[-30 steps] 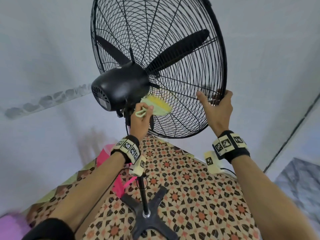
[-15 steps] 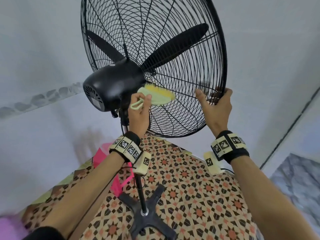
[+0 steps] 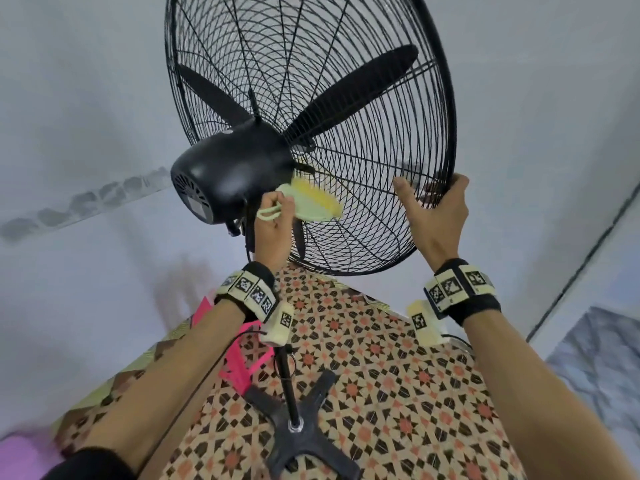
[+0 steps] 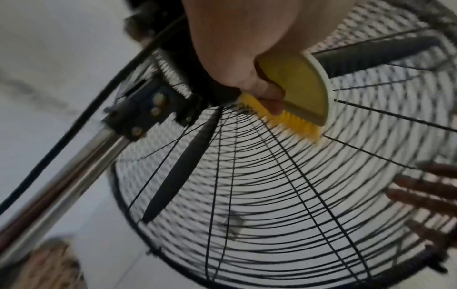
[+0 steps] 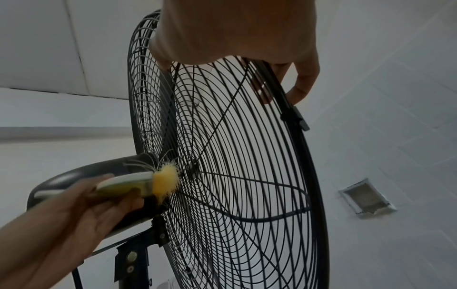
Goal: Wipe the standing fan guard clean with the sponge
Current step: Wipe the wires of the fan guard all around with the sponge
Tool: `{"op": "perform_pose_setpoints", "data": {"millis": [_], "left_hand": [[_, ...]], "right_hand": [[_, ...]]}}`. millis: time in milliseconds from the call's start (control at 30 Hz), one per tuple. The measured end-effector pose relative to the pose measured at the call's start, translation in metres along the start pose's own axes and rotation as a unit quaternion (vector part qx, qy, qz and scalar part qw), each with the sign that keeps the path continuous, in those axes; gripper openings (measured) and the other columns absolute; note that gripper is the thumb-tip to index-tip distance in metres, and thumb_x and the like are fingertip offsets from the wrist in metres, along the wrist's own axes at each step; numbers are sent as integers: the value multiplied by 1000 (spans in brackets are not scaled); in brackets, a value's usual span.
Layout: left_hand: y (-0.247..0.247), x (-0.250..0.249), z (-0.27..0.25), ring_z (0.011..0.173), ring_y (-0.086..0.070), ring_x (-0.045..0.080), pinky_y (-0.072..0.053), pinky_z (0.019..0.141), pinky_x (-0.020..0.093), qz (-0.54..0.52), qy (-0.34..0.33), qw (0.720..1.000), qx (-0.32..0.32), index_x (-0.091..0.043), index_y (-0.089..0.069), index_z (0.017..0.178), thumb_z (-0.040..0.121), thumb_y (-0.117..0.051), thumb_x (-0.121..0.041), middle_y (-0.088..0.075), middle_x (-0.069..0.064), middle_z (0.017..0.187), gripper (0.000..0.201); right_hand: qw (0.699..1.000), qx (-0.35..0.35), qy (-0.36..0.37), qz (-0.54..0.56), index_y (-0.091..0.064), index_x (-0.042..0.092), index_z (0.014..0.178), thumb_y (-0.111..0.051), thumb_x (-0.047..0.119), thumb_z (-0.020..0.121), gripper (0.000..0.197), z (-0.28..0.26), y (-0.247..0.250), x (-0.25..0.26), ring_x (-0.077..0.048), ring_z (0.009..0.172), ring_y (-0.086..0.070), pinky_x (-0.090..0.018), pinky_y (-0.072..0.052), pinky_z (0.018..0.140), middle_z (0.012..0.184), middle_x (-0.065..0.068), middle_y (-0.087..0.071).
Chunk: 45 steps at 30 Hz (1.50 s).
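Note:
A black standing fan's wire guard (image 3: 363,98) fills the upper middle of the head view, seen from behind. My left hand (image 3: 273,223) grips a pale green scrubber with yellow bristles (image 3: 311,202), called the sponge. Its bristles (image 4: 294,123) press on the rear guard wires just right of the black motor housing (image 3: 228,171). My right hand (image 3: 436,209) grips the guard's outer rim (image 5: 294,117) at the right, thumb behind, fingers curled round the front (image 4: 425,191).
The fan's pole (image 3: 289,386) and black cross base (image 3: 301,434) stand on a patterned floor covering (image 3: 381,375). A black cable (image 4: 81,117) runs beside the pole. A pink object (image 3: 239,355) lies left of the base. White walls surround the fan.
My left hand has carried the sponge up the rear guard, from below the motor housing to right beside it. The right hand keeps its hold on the rim.

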<state>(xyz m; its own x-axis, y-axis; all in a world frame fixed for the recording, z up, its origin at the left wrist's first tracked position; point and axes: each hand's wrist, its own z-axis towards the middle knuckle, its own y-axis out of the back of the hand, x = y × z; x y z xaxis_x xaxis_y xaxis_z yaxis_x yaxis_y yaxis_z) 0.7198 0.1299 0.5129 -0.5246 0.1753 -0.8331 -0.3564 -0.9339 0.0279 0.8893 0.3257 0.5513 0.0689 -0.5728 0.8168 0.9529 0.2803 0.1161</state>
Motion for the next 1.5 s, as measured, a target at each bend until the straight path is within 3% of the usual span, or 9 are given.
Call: {"op": "perform_pose_setpoints", "data": {"millis": [100, 200, 367, 667, 800, 967, 1200, 1367, 1500], "left_hand": [[2, -3, -5, 100, -67, 14, -58, 94, 47, -37, 14, 999, 5, -7, -53, 104, 107, -54, -33, -66, 3, 104, 26], [-9, -25, -2, 97, -63, 18, -56, 87, 40, -70, -43, 997, -4, -10, -50, 101, 109, -51, -28, -59, 11, 102, 19], [-14, -3, -16, 89, -58, 24, -54, 81, 60, -4, -5, 1000, -1, -5, -49, 100, 106, -51, -37, -58, 10, 96, 33], [-25, -8, -16, 73, -46, 8, -41, 66, 21, -14, -61, 998, 0, -7, -43, 95, 109, -49, -22, -43, 11, 84, 22], [-13, 5, -28, 70, -41, 9, -37, 61, 27, 34, -41, 998, 25, -14, -43, 93, 105, -53, -37, -44, -12, 79, 28], [-27, -22, -17, 70, -40, 18, -37, 61, 23, -18, -91, 996, 0, -13, -43, 97, 109, -51, -22, -40, 6, 83, 18], [-17, -10, -21, 86, -55, 26, -54, 76, 56, 3, -2, 1000, -11, -17, -47, 93, 105, -56, -42, -54, 24, 94, 29], [-32, -27, -27, 71, -45, 9, -42, 64, 24, -22, -61, 998, -7, -6, -43, 93, 107, -53, -27, -45, 10, 82, 27], [-15, -7, -49, 69, -44, 10, -40, 61, 28, 55, -4, 998, 42, -15, -43, 97, 106, -56, -39, -47, 4, 84, 29]], "right_hand": [[1000, 1, 0, -4, -44, 18, 123, -70, 82, 71, 86, 0, 2, -1, -16, 103, -63, -40, -54, 92, 114, 3, -64], [1000, 3, -2, -4, -44, 19, 122, -71, 81, 71, 85, 1, 3, -3, -15, 103, -64, -37, -55, 92, 113, 4, -65], [1000, -11, -6, 7, -46, 18, 123, -71, 81, 71, 86, -3, -1, 0, -13, 103, -64, -35, -55, 92, 114, 5, -65], [1000, -3, -3, 1, -44, 19, 123, -72, 79, 72, 83, 0, -1, -3, -14, 102, -64, -38, -56, 89, 112, 4, -65], [1000, -12, -5, -2, -44, 18, 120, -72, 79, 72, 82, -1, -1, -3, -15, 99, -64, -38, -56, 87, 109, 3, -65], [1000, -13, 17, -10, -43, 16, 118, -73, 76, 74, 80, -1, 1, -2, -17, 97, -62, -35, -55, 85, 108, 0, -64], [1000, -2, 8, -17, -42, 18, 119, -71, 81, 71, 84, 4, 1, -2, -20, 98, -63, -44, -56, 87, 110, -2, -65], [1000, 0, 9, -25, -43, 18, 118, -71, 81, 72, 83, 1, 4, -4, -19, 92, -62, -43, -56, 82, 106, -2, -65], [1000, 20, -1, -16, -44, 17, 124, -70, 82, 72, 87, 3, 7, -1, -16, 101, -64, -42, -56, 90, 114, 1, -65]]}}
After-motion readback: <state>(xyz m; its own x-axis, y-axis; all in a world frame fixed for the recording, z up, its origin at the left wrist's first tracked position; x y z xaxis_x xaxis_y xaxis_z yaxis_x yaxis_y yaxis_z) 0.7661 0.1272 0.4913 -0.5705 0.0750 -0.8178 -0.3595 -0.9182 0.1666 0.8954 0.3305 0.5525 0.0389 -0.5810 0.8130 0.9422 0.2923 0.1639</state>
